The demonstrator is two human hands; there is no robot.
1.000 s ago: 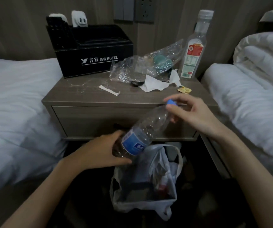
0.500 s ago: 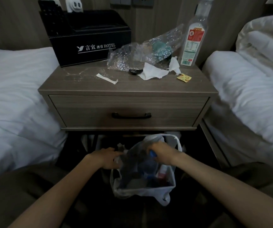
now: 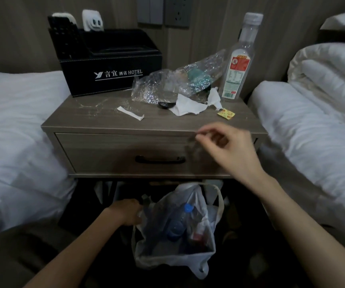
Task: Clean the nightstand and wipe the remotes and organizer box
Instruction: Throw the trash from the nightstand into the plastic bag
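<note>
Early yet: gripping the bag with left hand, right hand loose and empty, one bottle bagged, table litter and wiping left.

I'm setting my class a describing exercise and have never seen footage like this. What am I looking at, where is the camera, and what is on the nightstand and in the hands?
There is no machine: a person wears one camera on the head, looking down at their two hands. The left hand grips the rim of a white plastic bag below the nightstand, which holds a blue-capped bottle. The right hand is raised before the drawer, fingers loosely curled, holding nothing visible. On the nightstand stand a black organizer box with remotes and a clear labelled bottle; crumpled plastic wrap, a white tissue, a paper wrapper and a yellow sachet lie there.
</note>
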